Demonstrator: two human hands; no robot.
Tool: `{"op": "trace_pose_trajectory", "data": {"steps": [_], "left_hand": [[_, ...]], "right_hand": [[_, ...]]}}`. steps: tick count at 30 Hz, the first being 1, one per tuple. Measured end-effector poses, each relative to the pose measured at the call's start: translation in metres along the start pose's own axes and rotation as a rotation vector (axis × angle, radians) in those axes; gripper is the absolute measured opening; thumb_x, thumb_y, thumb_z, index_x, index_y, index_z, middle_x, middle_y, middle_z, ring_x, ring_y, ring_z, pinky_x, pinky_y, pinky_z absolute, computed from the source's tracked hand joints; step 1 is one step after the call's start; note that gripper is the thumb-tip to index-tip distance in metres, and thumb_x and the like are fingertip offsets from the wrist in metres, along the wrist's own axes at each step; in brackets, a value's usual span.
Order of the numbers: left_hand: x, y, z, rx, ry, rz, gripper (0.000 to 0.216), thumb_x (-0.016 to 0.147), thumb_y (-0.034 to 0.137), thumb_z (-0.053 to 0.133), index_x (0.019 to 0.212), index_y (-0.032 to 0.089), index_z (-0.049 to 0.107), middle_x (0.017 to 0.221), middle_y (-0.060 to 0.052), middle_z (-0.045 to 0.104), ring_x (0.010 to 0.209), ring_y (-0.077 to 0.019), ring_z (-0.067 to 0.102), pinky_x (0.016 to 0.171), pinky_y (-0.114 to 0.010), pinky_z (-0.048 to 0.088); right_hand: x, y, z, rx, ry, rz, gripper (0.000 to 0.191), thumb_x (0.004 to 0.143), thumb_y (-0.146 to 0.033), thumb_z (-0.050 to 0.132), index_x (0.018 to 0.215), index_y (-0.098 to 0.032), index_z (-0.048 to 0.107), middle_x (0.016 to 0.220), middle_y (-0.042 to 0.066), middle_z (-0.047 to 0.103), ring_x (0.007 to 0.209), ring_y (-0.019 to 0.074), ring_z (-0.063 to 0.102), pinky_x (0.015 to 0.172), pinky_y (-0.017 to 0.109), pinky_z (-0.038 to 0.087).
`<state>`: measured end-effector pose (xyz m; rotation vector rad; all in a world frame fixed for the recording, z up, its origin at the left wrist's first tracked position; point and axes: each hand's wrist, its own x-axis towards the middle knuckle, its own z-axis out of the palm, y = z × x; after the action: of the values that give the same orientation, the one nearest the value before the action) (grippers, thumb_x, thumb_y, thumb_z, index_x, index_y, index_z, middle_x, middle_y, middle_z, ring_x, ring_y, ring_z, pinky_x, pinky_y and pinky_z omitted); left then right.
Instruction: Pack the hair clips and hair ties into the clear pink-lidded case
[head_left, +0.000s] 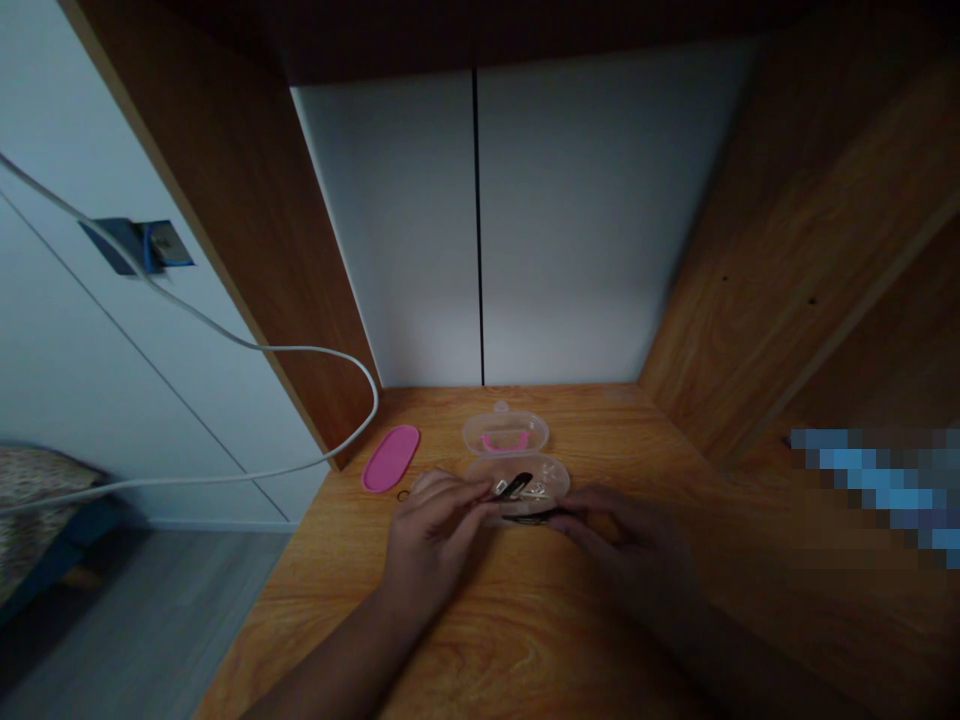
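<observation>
My left hand (435, 525) pinches one end of a black hair clip (516, 486), which slants up to the right from its fingertips. Between the thumb and fingers of my right hand (630, 540) is a second dark, slim clip (529, 518), pointing left. Both clips are held over the near half of a clear plastic case (555, 475) that lies opened out on the table. Small pale, shiny pieces show inside that half, too small to name. The case's far half (469, 433) has a pink handle (505, 447).
A pink oval tray or lid (390, 458) lies to the left, with a small dark ring (403, 495) near it. A white cable (300, 349) loops in from the left. Wooden side panels (750, 300) and a white back panel (570, 240) enclose the wooden tabletop (480, 650).
</observation>
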<state>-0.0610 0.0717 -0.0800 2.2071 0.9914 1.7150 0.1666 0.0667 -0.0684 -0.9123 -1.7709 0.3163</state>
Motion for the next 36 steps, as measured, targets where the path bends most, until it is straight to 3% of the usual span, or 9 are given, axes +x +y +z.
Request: {"op": "trace_pose_trajectory", "data": {"steps": [4, 8, 15, 18, 21, 30, 36], "left_hand": [[-0.002, -0.003, 0.000, 0.009, 0.035, -0.111, 0.024, 0.082, 0.014, 0.076, 0.105, 0.020, 0.074, 0.085, -0.005, 0.073, 0.074, -0.0156, 0.065, 0.065, -0.027, 0.053], [-0.003, -0.004, 0.000, 0.008, 0.016, -0.076, 0.018, 0.082, 0.013, 0.075, 0.099, 0.022, 0.076, 0.081, -0.003, 0.075, 0.074, -0.0160, 0.063, 0.065, -0.027, 0.052], [0.000, -0.002, -0.001, -0.009, -0.037, 0.021, 0.022, 0.083, 0.008, 0.072, 0.099, 0.024, 0.076, 0.087, -0.003, 0.078, 0.077, -0.0174, 0.061, 0.068, -0.029, 0.051], [0.000, 0.002, -0.002, -0.026, -0.064, 0.051, 0.027, 0.085, 0.005, 0.066, 0.103, 0.024, 0.075, 0.090, -0.003, 0.079, 0.080, -0.0178, 0.061, 0.070, -0.031, 0.051], [0.000, 0.004, -0.003, -0.058, -0.075, 0.050, 0.031, 0.087, 0.003, 0.062, 0.106, 0.024, 0.074, 0.092, -0.004, 0.078, 0.083, -0.0181, 0.062, 0.072, -0.031, 0.052], [-0.004, 0.010, 0.001, -0.160, 0.033, -0.035, 0.038, 0.083, 0.000, 0.066, 0.111, 0.026, 0.071, 0.090, -0.003, 0.077, 0.081, -0.0171, 0.064, 0.071, -0.029, 0.053], [-0.004, 0.016, 0.001, -0.189, -0.020, -0.084, 0.036, 0.084, 0.004, 0.067, 0.113, 0.024, 0.069, 0.089, -0.004, 0.077, 0.082, -0.0179, 0.064, 0.074, -0.031, 0.054]], "right_hand": [[0.000, 0.004, -0.001, -0.044, 0.069, 0.113, 0.014, 0.080, -0.040, 0.075, 0.085, -0.027, 0.078, 0.080, 0.001, 0.079, 0.067, 0.0204, 0.076, 0.065, 0.031, 0.065], [0.000, 0.005, -0.001, -0.036, 0.051, 0.118, 0.012, 0.081, -0.037, 0.075, 0.088, -0.028, 0.078, 0.083, 0.001, 0.079, 0.070, 0.0202, 0.075, 0.068, 0.032, 0.065], [0.001, 0.008, 0.001, 0.108, -0.077, -0.135, 0.007, 0.085, -0.024, 0.073, 0.089, -0.030, 0.072, 0.083, -0.001, 0.075, 0.079, 0.0171, 0.071, 0.071, 0.030, 0.060], [0.002, 0.007, 0.001, 0.032, -0.042, -0.211, 0.004, 0.086, -0.025, 0.071, 0.086, -0.029, 0.072, 0.096, 0.002, 0.073, 0.089, 0.0182, 0.068, 0.076, 0.032, 0.058], [0.004, 0.007, 0.000, -0.027, -0.009, -0.194, 0.004, 0.088, -0.026, 0.070, 0.084, -0.028, 0.072, 0.108, 0.004, 0.069, 0.098, 0.0193, 0.065, 0.080, 0.033, 0.056], [0.003, 0.012, 0.001, 0.017, -0.140, -0.242, 0.003, 0.088, -0.024, 0.069, 0.089, -0.027, 0.070, 0.097, 0.002, 0.074, 0.098, 0.0196, 0.065, 0.087, 0.037, 0.054], [0.002, 0.008, 0.000, 0.015, -0.138, -0.156, 0.008, 0.087, -0.021, 0.069, 0.090, -0.028, 0.069, 0.085, 0.000, 0.074, 0.093, 0.0199, 0.067, 0.080, 0.036, 0.058]]}}
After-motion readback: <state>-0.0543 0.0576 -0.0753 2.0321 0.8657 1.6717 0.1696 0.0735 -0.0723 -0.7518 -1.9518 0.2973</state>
